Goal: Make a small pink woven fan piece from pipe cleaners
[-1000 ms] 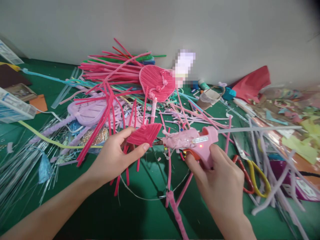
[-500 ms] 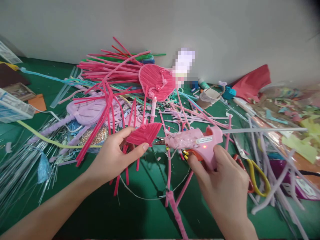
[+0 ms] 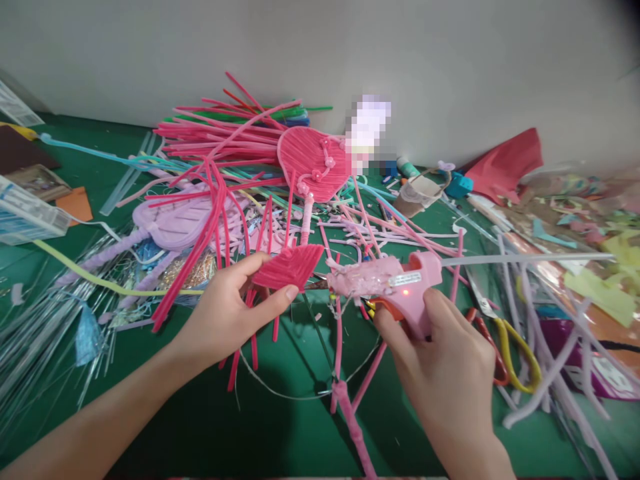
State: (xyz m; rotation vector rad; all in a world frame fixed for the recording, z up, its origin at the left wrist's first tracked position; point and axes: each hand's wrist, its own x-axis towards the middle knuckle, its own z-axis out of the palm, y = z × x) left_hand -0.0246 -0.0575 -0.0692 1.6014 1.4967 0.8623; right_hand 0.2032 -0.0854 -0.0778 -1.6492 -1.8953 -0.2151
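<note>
l hand (image 3: 233,300) is pinching red pc (image 3: 287,268), r hand (image 3: 445,353) is gripping glue gun (image 3: 377,275); red fan (image 3: 303,160) looking done, pc prob awaiting glue.

Your surroundings look like a craft workshop, though they could be a hobby corner at home: your green table (image 3: 210,433), by a grey wall (image 3: 200,47), is strewn with pipe cleaners (image 3: 220,137), paper scraps (image 3: 597,297), scissors (image 3: 484,307) and your glue gun (image 3: 419,303).
</note>
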